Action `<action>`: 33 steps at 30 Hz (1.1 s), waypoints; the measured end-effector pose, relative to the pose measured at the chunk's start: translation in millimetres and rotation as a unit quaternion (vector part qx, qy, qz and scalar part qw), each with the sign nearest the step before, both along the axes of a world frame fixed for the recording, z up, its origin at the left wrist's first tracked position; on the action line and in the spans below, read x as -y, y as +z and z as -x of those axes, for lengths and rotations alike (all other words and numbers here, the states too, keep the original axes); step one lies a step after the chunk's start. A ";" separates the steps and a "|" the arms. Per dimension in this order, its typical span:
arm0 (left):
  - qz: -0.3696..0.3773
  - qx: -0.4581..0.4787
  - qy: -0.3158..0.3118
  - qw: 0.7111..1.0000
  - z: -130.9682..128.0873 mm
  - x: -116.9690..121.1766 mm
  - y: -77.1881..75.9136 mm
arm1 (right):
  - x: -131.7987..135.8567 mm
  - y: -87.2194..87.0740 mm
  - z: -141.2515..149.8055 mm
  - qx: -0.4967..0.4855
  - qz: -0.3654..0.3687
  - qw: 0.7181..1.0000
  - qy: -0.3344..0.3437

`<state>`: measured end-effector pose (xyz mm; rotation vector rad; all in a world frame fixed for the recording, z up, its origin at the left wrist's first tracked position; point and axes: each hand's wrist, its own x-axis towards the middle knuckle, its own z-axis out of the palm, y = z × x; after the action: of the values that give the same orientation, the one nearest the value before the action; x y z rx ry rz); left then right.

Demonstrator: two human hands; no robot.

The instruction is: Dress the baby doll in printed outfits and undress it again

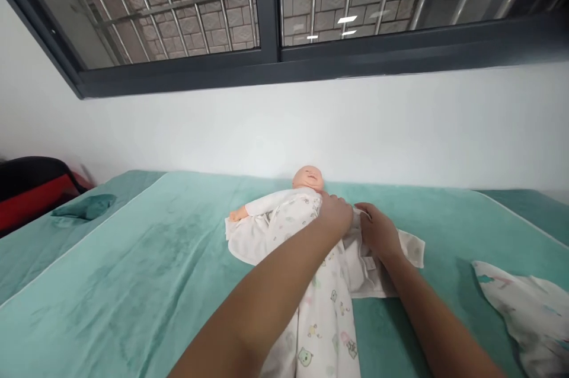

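A baby doll lies on its back, its head toward the wall. White clothes with small animal prints cover its body and legs. Spread under and beside its torso is a white baby shirt, one sleeve reaching out to the right. My left hand is closed at the doll's shoulder on the right side; its fingers and what they grip are hidden. Close beside it, my right hand pinches the shirt's cloth. The doll's arm on the left lies stretched out over the shirt; its other arm is not visible.
A green plush cover lies over the bed-like surface. Another white printed cloth is crumpled at the right. A red and black object stands at the far left. Behind are a white wall and a dark-framed window.
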<state>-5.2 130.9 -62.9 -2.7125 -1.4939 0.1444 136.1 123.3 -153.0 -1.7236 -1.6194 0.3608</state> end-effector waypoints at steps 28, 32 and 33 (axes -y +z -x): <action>-0.126 0.239 0.062 0.961 75.7 42.7 27.7 | 18.3 44.8 16.5 -0.231 -0.150 0.961 -0.012; -0.086 0.488 0.228 0.838 136.6 50.5 -3.0 | 33.7 41.2 70.2 -0.092 -0.091 0.974 0.186; -0.061 0.525 0.249 0.812 147.5 51.4 -12.8 | 34.4 38.9 77.1 -0.076 -0.088 0.974 0.195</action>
<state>-152.7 79.5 -75.7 -2.2089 -2.2418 -1.6058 59.0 88.9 -114.1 -1.2119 -1.8137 0.5080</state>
